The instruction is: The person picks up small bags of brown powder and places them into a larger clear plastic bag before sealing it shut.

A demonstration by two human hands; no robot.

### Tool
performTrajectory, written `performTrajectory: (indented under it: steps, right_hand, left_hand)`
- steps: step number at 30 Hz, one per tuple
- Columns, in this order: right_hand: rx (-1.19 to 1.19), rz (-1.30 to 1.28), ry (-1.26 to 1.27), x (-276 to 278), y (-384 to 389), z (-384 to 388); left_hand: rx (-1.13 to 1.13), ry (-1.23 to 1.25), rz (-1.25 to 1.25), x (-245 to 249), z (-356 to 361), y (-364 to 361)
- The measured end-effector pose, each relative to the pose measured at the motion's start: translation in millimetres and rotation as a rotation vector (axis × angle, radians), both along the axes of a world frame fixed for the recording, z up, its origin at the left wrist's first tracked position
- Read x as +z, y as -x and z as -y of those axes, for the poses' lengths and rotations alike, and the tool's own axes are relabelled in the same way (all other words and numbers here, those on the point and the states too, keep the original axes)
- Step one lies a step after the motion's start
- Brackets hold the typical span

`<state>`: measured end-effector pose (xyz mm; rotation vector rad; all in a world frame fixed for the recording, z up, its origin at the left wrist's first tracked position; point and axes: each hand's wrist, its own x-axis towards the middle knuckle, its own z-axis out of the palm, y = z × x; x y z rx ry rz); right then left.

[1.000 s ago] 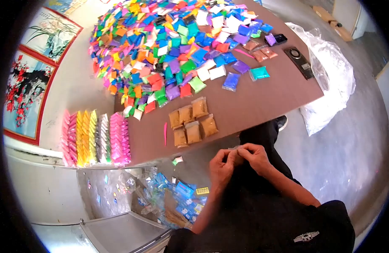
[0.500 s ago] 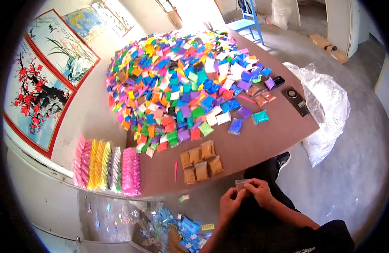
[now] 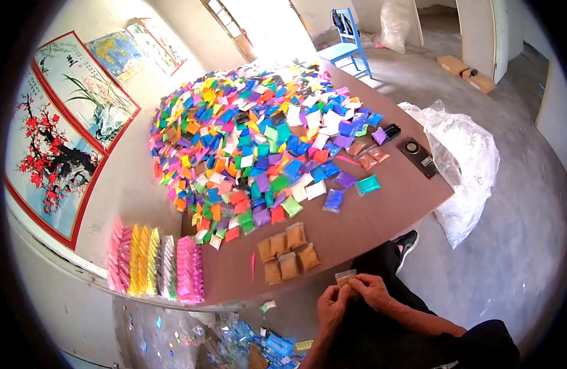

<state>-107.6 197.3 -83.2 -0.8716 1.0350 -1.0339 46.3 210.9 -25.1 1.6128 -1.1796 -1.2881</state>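
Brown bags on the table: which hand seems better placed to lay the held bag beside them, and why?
The left hand, probably: in this view it appears nearer the brown bags than the right hand does. Both hands grip the small bag, so the right would first let go.

Small bag (image 3: 345,277) partly hidden by hands (image 3: 372,291), blue wrappers (image 3: 278,345) cut off

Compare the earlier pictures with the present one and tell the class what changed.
The view has tilted upward, bringing the blue chair into sight. The left hand and right hand kept hold of the small bag, more of which now shows than at first; nothing was let go. The six brown packets and the colourful pile stayed put on the table.
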Motion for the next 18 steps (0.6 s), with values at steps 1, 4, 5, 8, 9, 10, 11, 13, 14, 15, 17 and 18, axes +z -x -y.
performTrajectory:
  steps: [1,4,5,8,9,10,11,13,14,15,17,18]
  right_hand:
    - [-0.045,-0.013,-0.006,3,0,-1]
    - [-0.091,-0.016,-0.006,5,0,-1]
    - [-0.091,-0.011,-0.006,5,0,-1]
    - [-0.072,0.001,0.016,-6,-1,-1]
    - [-0.075,0.004,0.016,-4,1,-1]
    - [-0.028,0.001,0.004,-1,3,-2]
    - [0.019,-0.003,-0.009,1,5,-2]
    - [0.033,-0.019,0.002,-6,10,-2]
    - [0.052,-0.035,0.016,-9,12,-2]
    - [0.050,-0.033,0.015,-10,12,-3]
    - [-0.031,0.019,0.053,-9,10,-6]
    - [-0.033,0.022,0.050,-9,10,-7]
  left_hand:
    - [0.002,-0.010,0.015,1,0,1]
    - [-0.036,-0.085,-0.013,0,-1,-1]
    - [-0.037,-0.084,-0.010,-1,-2,-1]
    - [-0.034,-0.013,0.002,-3,-2,1]
    - [-0.029,0.011,0.034,-4,-2,2]
    - [-0.025,0.034,0.066,-4,-2,3]
    - [-0.030,0.033,0.067,-10,-2,2]
    - [-0.004,0.042,0.003,-22,-3,2]
    - [-0.007,0.042,0.005,-27,-4,1]
    - [0.002,0.004,-0.052,-27,-5,2]
    - [0.010,-0.036,-0.106,-24,-6,5]
    - [-0.007,-0.080,-0.045,-18,-6,7]
